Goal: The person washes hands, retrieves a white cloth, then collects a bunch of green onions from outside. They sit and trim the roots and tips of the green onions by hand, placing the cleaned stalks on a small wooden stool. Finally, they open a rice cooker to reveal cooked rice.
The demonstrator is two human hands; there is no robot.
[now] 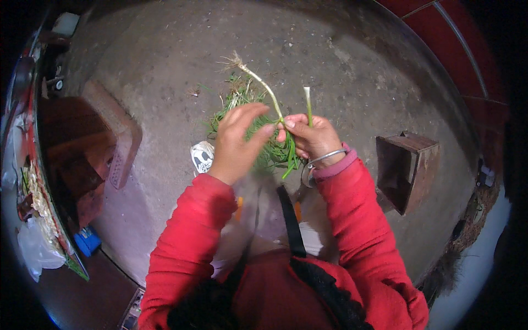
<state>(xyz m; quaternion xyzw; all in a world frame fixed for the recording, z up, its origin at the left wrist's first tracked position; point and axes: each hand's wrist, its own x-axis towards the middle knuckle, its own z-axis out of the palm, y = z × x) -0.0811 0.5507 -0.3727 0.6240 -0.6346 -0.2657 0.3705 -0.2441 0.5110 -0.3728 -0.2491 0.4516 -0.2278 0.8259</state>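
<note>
My left hand [237, 142] and my right hand [311, 137] meet over a spring onion [263, 87] with a pale stalk and a hairy root end pointing up and left. My left fingertips pinch the stalk beside my right thumb. In my right hand sits a bunch of green stalks [283, 155]; one cut stalk [308, 104] sticks straight up from the fist. A metal bangle circles my right wrist. Both sleeves are red. Below the hands, on the concrete floor [352, 66], lies a heap of green trimmings [237, 99].
An open brown wooden box [406, 169] stands on the floor to the right. A low reddish brick platform [91, 146] is at the left, with white bags and vegetable scraps [34, 220] along the left rim. A white shoe [202, 155] shows under my left hand.
</note>
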